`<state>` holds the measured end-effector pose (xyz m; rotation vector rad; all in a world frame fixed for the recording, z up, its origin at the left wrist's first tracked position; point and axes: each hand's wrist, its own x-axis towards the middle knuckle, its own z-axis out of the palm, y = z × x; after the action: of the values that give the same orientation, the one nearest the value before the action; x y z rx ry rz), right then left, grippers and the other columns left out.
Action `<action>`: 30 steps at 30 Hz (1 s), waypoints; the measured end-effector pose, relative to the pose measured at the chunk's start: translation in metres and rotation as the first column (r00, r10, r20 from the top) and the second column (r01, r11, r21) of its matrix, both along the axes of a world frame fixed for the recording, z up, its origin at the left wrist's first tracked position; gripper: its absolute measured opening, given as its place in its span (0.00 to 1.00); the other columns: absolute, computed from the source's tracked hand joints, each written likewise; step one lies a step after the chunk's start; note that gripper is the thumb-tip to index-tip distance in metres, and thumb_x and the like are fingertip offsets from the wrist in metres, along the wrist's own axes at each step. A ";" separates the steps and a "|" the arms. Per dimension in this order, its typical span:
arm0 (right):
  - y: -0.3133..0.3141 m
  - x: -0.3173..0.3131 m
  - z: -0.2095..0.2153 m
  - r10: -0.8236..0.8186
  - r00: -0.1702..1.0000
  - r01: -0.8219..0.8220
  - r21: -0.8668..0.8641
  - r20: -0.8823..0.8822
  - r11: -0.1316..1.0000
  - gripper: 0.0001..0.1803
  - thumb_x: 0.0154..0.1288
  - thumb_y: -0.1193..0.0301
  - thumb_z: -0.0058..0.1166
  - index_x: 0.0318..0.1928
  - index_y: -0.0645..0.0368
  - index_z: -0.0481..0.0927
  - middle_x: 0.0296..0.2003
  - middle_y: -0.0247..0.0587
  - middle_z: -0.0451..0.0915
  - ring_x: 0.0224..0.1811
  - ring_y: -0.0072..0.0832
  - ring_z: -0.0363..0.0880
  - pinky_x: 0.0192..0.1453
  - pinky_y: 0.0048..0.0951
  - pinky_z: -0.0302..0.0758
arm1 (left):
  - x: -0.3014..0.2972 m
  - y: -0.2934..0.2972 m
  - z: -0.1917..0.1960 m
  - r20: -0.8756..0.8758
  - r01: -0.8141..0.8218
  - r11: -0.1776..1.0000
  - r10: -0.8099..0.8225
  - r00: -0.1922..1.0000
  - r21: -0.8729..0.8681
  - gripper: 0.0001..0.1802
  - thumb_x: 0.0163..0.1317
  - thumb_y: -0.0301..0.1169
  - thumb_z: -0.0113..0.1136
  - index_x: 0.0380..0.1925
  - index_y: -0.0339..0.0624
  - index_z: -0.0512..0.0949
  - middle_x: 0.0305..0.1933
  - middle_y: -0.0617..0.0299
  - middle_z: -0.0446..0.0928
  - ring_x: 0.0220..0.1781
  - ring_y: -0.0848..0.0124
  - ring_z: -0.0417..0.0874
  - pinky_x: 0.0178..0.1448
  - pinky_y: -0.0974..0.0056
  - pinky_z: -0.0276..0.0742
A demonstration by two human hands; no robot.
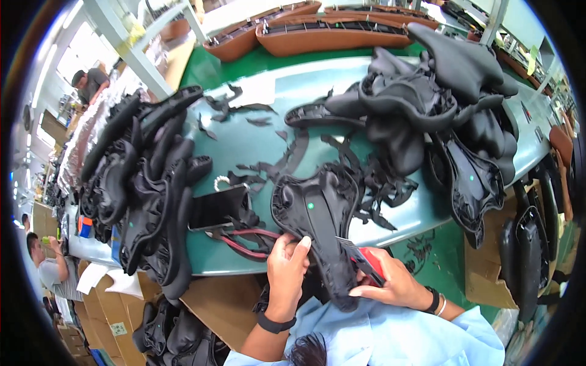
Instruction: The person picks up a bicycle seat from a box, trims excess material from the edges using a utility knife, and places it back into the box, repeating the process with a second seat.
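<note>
A black bicycle saddle (323, 213) lies underside up in front of me, its wide end away from me and its narrow nose near my body. A small green dot marks its inner face. My left hand (285, 271) is closed on the saddle's left edge, thumb and fingers pinched together. In my right hand (390, 287) is a red and black utility knife (369, 265). Its silver blade points up and left, against or just above the saddle's right edge. Under that hand the thumb rests by the nose.
Black saddles pile up at the left (146, 183) and the right (415, 97). Black offcuts (390, 186) litter the green tabletop (235, 146). Red-handled pliers (244, 241) and a dark phone (220, 207) lie left of my hands. Brown long parts (336, 39) line the back. Cardboard boxes (229, 305) stand below.
</note>
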<state>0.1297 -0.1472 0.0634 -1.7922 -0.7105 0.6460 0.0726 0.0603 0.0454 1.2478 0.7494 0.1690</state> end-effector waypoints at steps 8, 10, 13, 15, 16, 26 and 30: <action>-0.036 0.034 -0.009 -0.630 0.757 0.561 0.321 0.175 0.763 0.30 0.66 0.62 0.56 0.60 0.65 0.62 0.33 0.37 0.76 0.32 0.22 0.74 0.38 0.25 0.73 | 0.041 0.047 0.063 -0.277 0.497 0.162 -0.665 0.693 0.853 0.18 0.66 0.32 0.53 0.53 0.39 0.76 0.41 0.55 0.78 0.45 0.57 0.72 0.52 0.55 0.63; -0.033 0.040 -0.008 -0.577 0.815 0.553 0.229 0.052 0.801 0.31 0.66 0.61 0.56 0.62 0.64 0.62 0.35 0.36 0.76 0.34 0.22 0.74 0.41 0.26 0.73 | 0.066 0.037 0.066 -0.397 0.489 -0.096 -0.725 0.562 0.867 0.15 0.62 0.31 0.56 0.50 0.48 0.79 0.37 0.64 0.76 0.43 0.62 0.68 0.49 0.57 0.57; -0.020 0.041 -0.014 -0.457 0.871 0.449 0.086 0.182 0.889 0.30 0.60 0.68 0.63 0.61 0.60 0.66 0.34 0.33 0.74 0.35 0.22 0.73 0.42 0.26 0.71 | 0.077 0.022 0.035 -0.329 0.271 -0.203 -0.739 0.588 0.941 0.16 0.60 0.29 0.56 0.48 0.51 0.81 0.40 0.65 0.77 0.48 0.64 0.70 0.53 0.57 0.58; -0.021 0.039 -0.018 -0.418 0.903 0.424 -0.039 0.101 0.905 0.32 0.57 0.70 0.65 0.61 0.61 0.67 0.33 0.32 0.73 0.34 0.21 0.72 0.41 0.26 0.71 | 0.077 0.009 0.030 -0.107 0.073 -0.083 -0.550 0.828 0.994 0.11 0.56 0.30 0.61 0.40 0.46 0.79 0.41 0.60 0.74 0.50 0.60 0.71 0.55 0.54 0.60; -0.022 0.036 -0.020 -0.439 0.893 0.444 -0.030 0.097 0.896 0.32 0.58 0.70 0.65 0.61 0.61 0.67 0.32 0.33 0.73 0.34 0.22 0.72 0.41 0.26 0.71 | 0.071 0.008 0.024 -0.007 0.015 0.018 -0.388 0.922 1.000 0.12 0.55 0.29 0.63 0.40 0.43 0.77 0.43 0.57 0.74 0.48 0.59 0.72 0.53 0.54 0.63; -0.028 0.041 -0.022 -0.091 0.888 0.108 -0.011 0.450 0.994 0.32 0.62 0.67 0.61 0.66 0.58 0.66 0.38 0.47 0.78 0.32 0.39 0.80 0.36 0.33 0.76 | 0.036 0.033 0.008 0.071 0.197 0.980 -0.198 0.978 0.016 0.17 0.59 0.29 0.61 0.47 0.31 0.72 0.42 0.62 0.77 0.41 0.78 0.76 0.48 0.71 0.73; -0.036 0.056 0.000 0.197 0.687 -0.049 -0.226 0.699 0.973 0.32 0.60 0.69 0.59 0.67 0.44 0.69 0.20 0.38 0.67 0.16 0.32 0.71 0.19 0.33 0.67 | 0.041 0.034 0.021 0.081 0.204 0.977 -0.208 0.975 0.061 0.19 0.58 0.27 0.60 0.49 0.30 0.72 0.43 0.62 0.77 0.41 0.77 0.76 0.50 0.70 0.72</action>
<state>0.1854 -0.1830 0.0638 -2.2039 -1.3468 0.0491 0.1133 0.0941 0.0664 1.3512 0.5389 0.0731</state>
